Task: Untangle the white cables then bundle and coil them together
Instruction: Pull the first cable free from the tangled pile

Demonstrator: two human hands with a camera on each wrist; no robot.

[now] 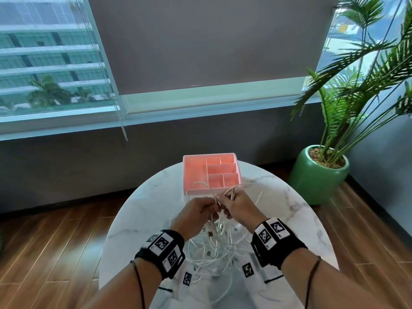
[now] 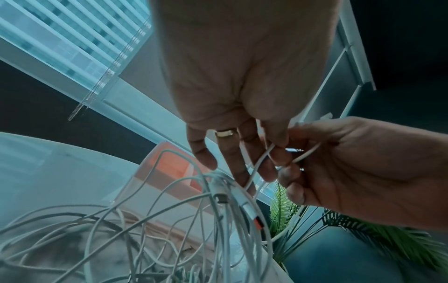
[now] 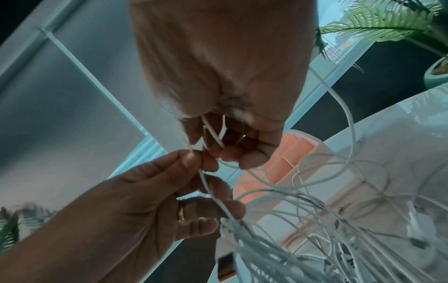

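A tangle of white cables (image 1: 214, 248) lies on the round marble table (image 1: 138, 208), and strands rise from it to both hands, which are held close together above it. My left hand (image 1: 214, 207) pinches a strand between thumb and forefinger; the left wrist view shows the left hand (image 2: 266, 157) and the hanging cables (image 2: 218, 210). My right hand (image 1: 225, 205) grips several strands in curled fingers, and a plug end (image 1: 233, 194) sticks up from it. In the right wrist view, the right hand (image 3: 218, 149) meets the left hand (image 3: 194, 160) over the cables (image 3: 290, 220).
A pink divided organizer tray (image 1: 194, 172) stands at the table's far edge, just beyond the hands. A potted palm in a green pot (image 1: 318, 175) is on the floor to the right. A window and wall lie behind. Printed markers (image 1: 248, 269) sit on the table's near side.
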